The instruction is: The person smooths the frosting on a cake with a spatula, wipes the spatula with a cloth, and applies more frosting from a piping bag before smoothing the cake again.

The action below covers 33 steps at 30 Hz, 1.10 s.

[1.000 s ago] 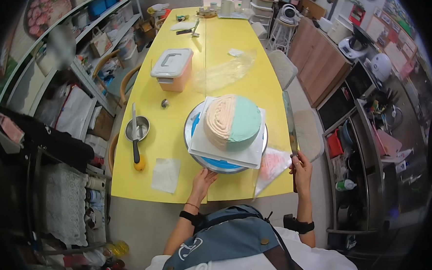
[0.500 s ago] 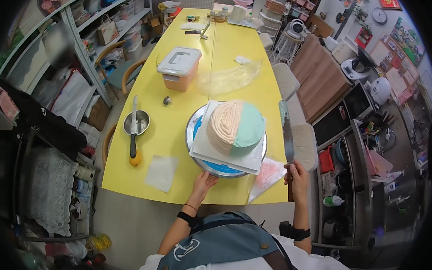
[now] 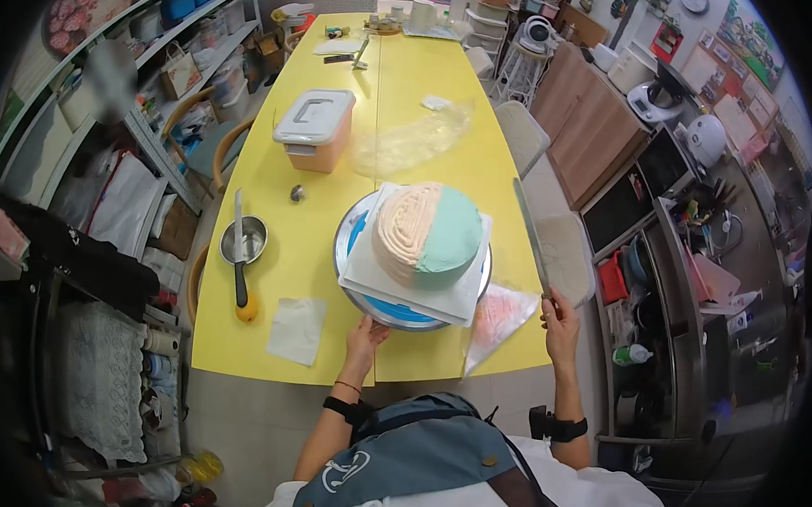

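Note:
A round cake (image 3: pixel 428 234), one half covered in peach piped ridges and the other in smooth mint-green cream, sits on a square white board (image 3: pixel 360 262). Under the board is a metal-rimmed cake turntable (image 3: pixel 344 241) with a blue top. My left hand (image 3: pixel 365 341) grips the turntable's near rim, its fingertips partly hidden beneath it. At the table's right edge, my right hand (image 3: pixel 561 328) is closed around the handle of a long icing spatula (image 3: pixel 530 231). Its blade points away from me, seen nearly edge-on, apart from the cake. A piping bag (image 3: pixel 502 321) with pinkish cream lies between that hand and the turntable.
On the yellow table (image 3: pixel 400 363) are a steel bowl (image 3: pixel 254 240) with a knife (image 3: pixel 239 263) across it, a yellow-orange fruit (image 3: pixel 248 309), a white paper sheet (image 3: pixel 295 330), a lidded container (image 3: pixel 315 129) and a clear plastic sheet (image 3: pixel 412 145). Chairs (image 3: pixel 562 257) flank it.
The spatula in my right hand has turned from showing its blade's flat side to nearly edge-on. My left hand stays at the turntable rim. The whole view has shifted slightly.

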Motion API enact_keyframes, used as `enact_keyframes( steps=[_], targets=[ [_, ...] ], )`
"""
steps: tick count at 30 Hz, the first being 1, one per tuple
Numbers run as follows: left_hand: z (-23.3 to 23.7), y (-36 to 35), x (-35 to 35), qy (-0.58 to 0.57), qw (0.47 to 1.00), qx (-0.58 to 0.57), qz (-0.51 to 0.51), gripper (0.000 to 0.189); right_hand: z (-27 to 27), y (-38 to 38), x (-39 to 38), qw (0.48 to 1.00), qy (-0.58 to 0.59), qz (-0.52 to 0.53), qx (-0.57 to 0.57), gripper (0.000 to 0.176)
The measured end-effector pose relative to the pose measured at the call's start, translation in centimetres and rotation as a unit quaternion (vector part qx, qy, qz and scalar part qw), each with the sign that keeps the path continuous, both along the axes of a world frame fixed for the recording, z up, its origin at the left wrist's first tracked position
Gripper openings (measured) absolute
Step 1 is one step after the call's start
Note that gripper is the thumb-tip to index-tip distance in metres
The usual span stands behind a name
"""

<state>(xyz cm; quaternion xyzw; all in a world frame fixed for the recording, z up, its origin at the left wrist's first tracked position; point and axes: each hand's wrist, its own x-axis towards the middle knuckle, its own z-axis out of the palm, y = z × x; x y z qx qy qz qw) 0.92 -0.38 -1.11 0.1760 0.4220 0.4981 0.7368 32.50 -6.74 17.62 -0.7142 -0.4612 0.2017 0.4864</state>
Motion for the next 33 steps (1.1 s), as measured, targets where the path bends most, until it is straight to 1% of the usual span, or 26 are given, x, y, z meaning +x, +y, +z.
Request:
enact_keyframes(
  steps=[2, 5, 8, 11, 14, 17, 20, 25, 29, 33],
  targets=[
    [0.2, 0.5, -0.1, 0.02, 0.999, -0.011, 0.035, 0.03, -0.2, 0.2, 1.0, 0.994, -0.09, 0.045, 0.048, 0.03],
    [2.1, 0.5, 0.2, 0.024, 0.994, -0.017, 0.108, 0.024, 0.6, 0.5, 1.4, 0.995, -0.088, 0.041, 0.039, 0.031],
    [0.4, 0.0, 0.2, -0.01, 0.998, 0.002, 0.061, 0.026, 0.2, 0.8, 2.4, 0.993, -0.103, 0.038, 0.039, 0.031],
    [1.2, -0.5, 0.7, -0.021, 0.999, -0.003, -0.028, 0.025, -0.1, 0.8, 2.7, 0.995, -0.09, 0.044, 0.028, 0.031],
    [2.0, -0.7, 1.1, -0.017, 0.999, 0.005, -0.049, 0.025, -0.3, 0.6, 2.7, 0.992, -0.115, 0.048, 0.0, 0.03],
    [1.7, -0.5, 1.0, -0.052, 0.998, -0.012, -0.046, 0.022, -1.0, 0.6, 2.4, 0.994, -0.091, 0.052, 0.004, 0.03],
    [1.4, -0.3, 1.1, -0.034, 0.999, -0.017, 0.01, 0.02, -1.1, 0.8, 1.7, 0.994, -0.095, 0.047, 0.009, 0.03],
    [1.7, 0.2, 0.6, -0.007, 1.0, -0.01, 0.02, 0.018, -1.0, 1.1, 1.5, 0.988, -0.152, 0.035, -0.024, 0.028],
    [1.6, 0.2, 0.4, -0.004, 1.0, -0.015, 0.017, 0.017, -1.1, 1.5, 2.0, 0.976, -0.213, 0.034, -0.015, 0.027],
    [1.5, 0.3, 0.3, -0.005, 1.0, -0.011, 0.014, 0.018, -0.8, 1.7, 1.9, 0.974, -0.223, 0.021, -0.028, 0.026]
  ],
)
